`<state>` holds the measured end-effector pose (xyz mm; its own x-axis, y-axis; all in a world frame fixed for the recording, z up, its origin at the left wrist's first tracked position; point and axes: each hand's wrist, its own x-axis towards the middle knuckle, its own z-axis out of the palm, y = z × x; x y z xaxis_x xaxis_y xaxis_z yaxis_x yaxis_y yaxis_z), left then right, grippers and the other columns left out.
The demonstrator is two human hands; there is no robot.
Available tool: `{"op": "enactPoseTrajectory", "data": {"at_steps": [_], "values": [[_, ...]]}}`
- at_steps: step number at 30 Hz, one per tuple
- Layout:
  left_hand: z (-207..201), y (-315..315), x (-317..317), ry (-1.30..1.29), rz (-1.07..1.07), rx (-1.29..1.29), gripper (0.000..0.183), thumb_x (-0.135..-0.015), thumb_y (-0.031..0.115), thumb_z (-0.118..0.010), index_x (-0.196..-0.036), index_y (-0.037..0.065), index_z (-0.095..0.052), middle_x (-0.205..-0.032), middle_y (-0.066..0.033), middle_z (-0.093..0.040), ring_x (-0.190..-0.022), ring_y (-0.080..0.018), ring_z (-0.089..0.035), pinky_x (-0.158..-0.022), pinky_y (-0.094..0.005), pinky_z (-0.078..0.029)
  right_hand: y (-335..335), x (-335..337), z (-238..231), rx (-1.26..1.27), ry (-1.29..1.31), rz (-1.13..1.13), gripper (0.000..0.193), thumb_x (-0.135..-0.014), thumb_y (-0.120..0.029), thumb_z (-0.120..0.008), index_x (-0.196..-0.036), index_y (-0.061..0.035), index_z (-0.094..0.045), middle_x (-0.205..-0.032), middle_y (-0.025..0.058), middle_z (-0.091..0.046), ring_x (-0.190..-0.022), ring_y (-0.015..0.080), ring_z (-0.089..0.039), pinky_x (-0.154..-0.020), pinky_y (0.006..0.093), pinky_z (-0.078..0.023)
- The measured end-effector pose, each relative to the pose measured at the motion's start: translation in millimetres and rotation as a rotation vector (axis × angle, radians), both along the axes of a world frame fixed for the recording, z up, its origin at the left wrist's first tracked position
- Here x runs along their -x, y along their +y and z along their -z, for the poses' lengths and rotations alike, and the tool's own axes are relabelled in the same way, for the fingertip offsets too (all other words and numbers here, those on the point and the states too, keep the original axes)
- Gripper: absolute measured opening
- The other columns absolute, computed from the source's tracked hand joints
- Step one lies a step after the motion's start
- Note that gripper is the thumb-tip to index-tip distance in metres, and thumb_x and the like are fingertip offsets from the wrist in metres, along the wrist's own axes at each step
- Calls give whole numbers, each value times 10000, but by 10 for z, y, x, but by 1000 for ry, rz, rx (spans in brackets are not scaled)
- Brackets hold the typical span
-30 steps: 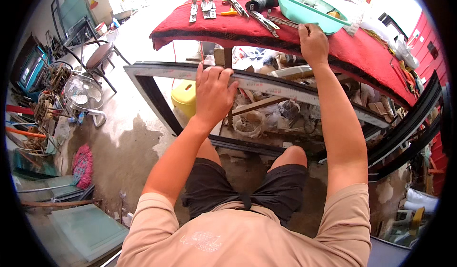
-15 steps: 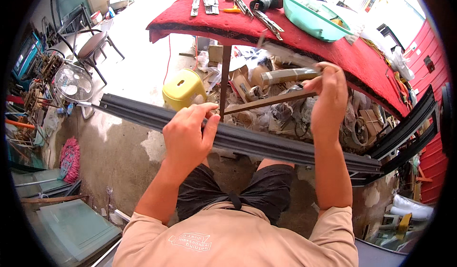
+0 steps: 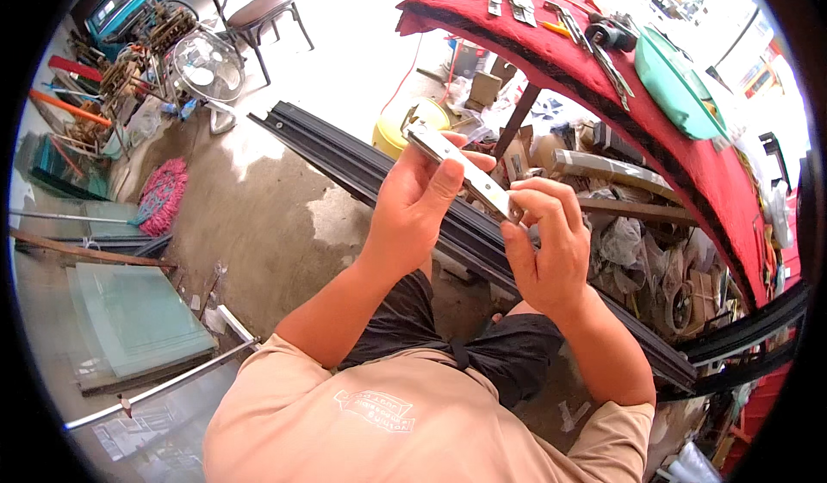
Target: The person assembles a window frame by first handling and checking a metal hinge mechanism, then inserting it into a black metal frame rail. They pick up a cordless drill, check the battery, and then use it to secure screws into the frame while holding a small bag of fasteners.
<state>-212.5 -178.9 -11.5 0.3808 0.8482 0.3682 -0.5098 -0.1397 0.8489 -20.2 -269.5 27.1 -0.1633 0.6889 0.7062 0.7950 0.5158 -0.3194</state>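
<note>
A long, slim silver metal hinge slants in front of me, its hooked end up and to the left. My left hand is closed around its upper part, thumb on top. At the lower right end, my right hand pinches it between thumb and fingers. Beneath both hands a long black metal frame profile runs across, over my thighs, and joins another dark profile at its right end. My hands and forearm cover part of its length.
A red-covered table at the right carries metal brackets, a dark power tool and a green basin. Under it lie cartons and plastic. A yellow bin, fan, chair, pink mop and glass sheets surround me.
The right hand has come down and left from beside the table, bringing the hinge in front of me. The left hand has left the frame profile and taken hold of the hinge. The view has turned left.
</note>
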Motion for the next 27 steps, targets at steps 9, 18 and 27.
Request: {"op": "enactPoseTrajectory", "data": {"at_steps": [9, 18, 27], "values": [[-141, 106, -41, -9, 96, 112, 369, -1220, 267, -558, -1495, 23, -533, -1370, -189, -754, -1253, -264, -744, -1113, -444, -609, 169, 18, 5, 269, 160, 41, 401, -908, -95, -864, -1275, -40, -714, -1061, 140, -760, -778, 258, -756, -727, 385, -605], [-162, 304, -118, 80, 141, 81, 334, -1222, 257, -551, -1477, 42, -559, -1312, -152, -765, -1212, -243, -758, -1085, -426, -618, 238, -63, -8, 345, 218, 49, 350, -924, -123, -877, -1219, -24, -718, -963, 146, -758, -796, 275, -754, -737, 394, -602], [-121, 355, -185, 98, 97, 80, 353, -1190, 250, -633, -1451, 19, -579, -1308, -142, -776, -1184, -235, -767, -1052, -394, -629, 248, -146, -5, 380, 254, 51, 289, -985, -136, -821, -1226, -10, -721, -1014, 183, -772, -846, 310, -775, -761, 409, -604]]}}
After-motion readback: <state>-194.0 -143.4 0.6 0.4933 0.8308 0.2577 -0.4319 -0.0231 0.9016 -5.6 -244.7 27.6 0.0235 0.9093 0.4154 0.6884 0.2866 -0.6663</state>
